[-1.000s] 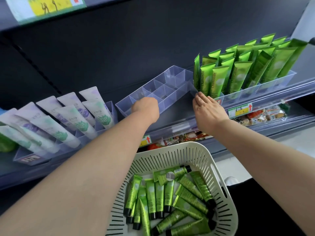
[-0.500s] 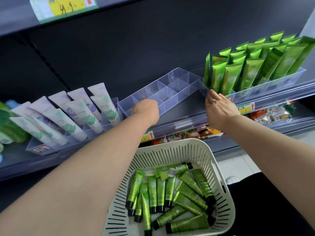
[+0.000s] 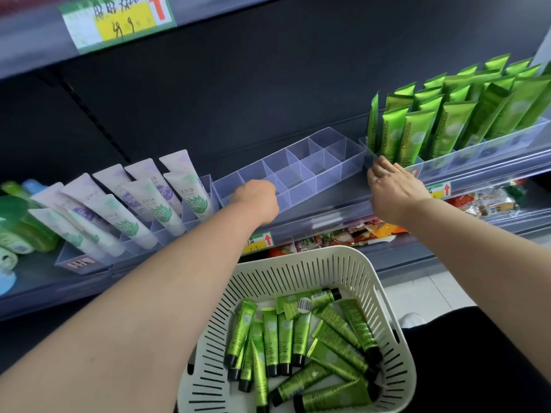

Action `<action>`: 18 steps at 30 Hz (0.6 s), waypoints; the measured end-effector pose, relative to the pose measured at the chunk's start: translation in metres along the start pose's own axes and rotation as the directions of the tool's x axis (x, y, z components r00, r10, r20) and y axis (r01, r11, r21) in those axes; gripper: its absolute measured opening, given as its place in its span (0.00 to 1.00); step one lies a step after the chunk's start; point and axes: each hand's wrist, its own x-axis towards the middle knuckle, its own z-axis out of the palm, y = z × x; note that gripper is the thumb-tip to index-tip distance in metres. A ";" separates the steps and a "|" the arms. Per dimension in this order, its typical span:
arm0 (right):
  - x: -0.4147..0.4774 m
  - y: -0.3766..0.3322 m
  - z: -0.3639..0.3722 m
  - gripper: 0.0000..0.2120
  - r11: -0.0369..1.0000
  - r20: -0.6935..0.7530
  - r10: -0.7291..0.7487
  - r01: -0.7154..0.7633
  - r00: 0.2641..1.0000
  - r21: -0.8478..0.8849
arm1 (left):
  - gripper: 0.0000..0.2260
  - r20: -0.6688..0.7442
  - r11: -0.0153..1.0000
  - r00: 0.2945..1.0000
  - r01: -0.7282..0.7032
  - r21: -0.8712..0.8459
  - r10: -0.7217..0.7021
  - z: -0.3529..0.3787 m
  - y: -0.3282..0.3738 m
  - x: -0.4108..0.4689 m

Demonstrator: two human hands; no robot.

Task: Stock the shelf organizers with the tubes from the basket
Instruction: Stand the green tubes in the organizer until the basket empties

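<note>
While the left hand [image 3: 256, 194] grips the front wall of the empty organizer [image 3: 325, 166] on the shelf [image 3: 343, 192], the right hand [image 3: 393, 189] lies flat, fingers straight against its right end (beside the stocked green tubes [image 3: 417, 132]); loose tubes [image 3: 298, 335] lie in the basket [image 3: 298, 265] below

Green tubes [image 3: 269, 335] capped in black are pictured in a cream basket [image 3: 298, 272] patterned with slits. The shelf organizer [image 3: 328, 177] is seen clear and colourless. Chamomile tubes [image 3: 417, 132] are coloured bright green, and white tubes [image 3: 158, 210] are printed purple and green.
</note>
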 end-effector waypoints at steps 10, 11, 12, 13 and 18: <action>-0.007 -0.025 -0.009 0.31 0.970 -0.155 -0.133 0.161 0.979 0.182 | 0.10 0.065 1.000 0.998 -0.016 -0.019 0.017 0.006 -0.020 -0.008; -0.007 -0.028 -0.009 0.30 0.968 -0.156 -0.135 0.163 0.979 0.188 | 0.10 0.061 1.000 0.998 -0.012 -0.025 0.013 0.006 -0.021 -0.011; -0.008 -0.030 -0.010 0.29 0.968 -0.156 -0.136 0.165 0.978 0.191 | 0.11 0.050 0.999 0.999 -0.006 -0.034 0.008 0.007 -0.022 -0.014; -0.010 -0.032 -0.010 0.29 0.968 -0.154 -0.135 0.164 0.979 0.191 | 0.12 0.028 0.999 1.000 0.001 -0.040 0.000 0.008 -0.023 -0.017; -0.020 -0.045 -0.010 0.27 0.974 -0.145 -0.086 0.114 0.986 0.194 | 0.12 -0.078 0.998 0.997 0.014 -0.063 -0.019 0.022 -0.029 -0.030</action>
